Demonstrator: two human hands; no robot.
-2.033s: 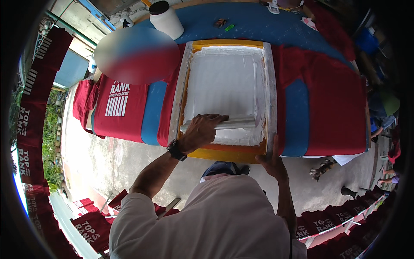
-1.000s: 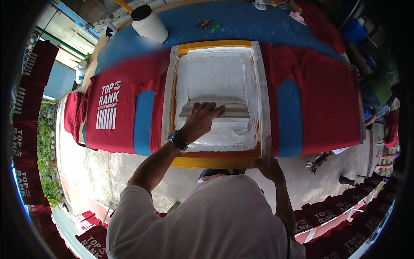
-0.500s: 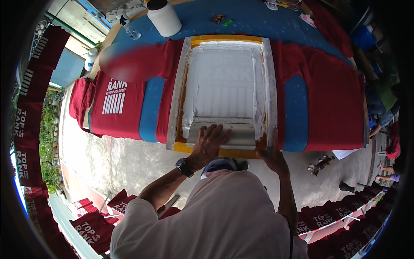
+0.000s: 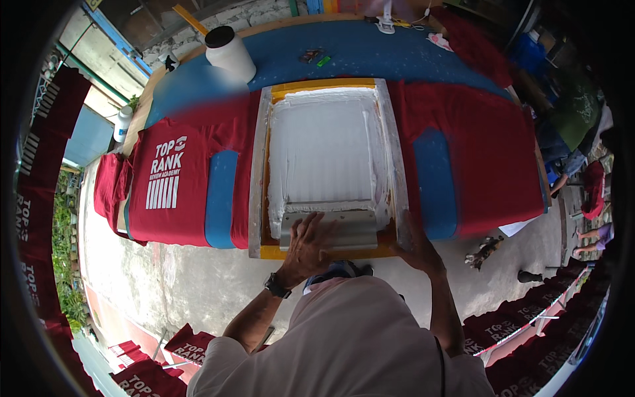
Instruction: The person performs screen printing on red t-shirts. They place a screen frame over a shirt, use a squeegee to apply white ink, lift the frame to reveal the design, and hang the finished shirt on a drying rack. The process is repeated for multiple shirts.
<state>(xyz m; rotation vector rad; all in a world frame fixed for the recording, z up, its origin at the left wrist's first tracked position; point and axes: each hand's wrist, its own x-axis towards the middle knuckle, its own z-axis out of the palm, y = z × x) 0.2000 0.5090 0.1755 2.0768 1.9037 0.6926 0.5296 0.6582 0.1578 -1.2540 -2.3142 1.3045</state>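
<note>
Presently, a wide metal squeegee (image 4: 354, 233) is seen in the centre of the frame, a little below the middle, at the lower end of a screen frame (image 4: 260, 198) with pale side bars and yellow end bars. By the left hand (image 4: 307, 245), which comes from below, the squeegee is touched from above; the fingers are spread over its face, slightly blurred, and whether it is also clasped from beneath cannot be told. By the right hand (image 4: 421, 251), the lower right corner of the screen frame is touched, with thumb and fingers held apart around the corner; how firmly it is clamped cannot be told.

Inside the screen frame, the mesh is covered by white ink (image 4: 321, 149), which is heaped more thickly along the right side. The screen frame is placed upon a blue surface (image 4: 284, 56). On the left of the frame, a dark red shirt (image 4: 192, 221) with a white print is laid flat; on the right, a plain red shirt (image 4: 495, 169) is spread. At the upper left, a white jar (image 4: 233, 64) with a dark lid is stood.
</note>
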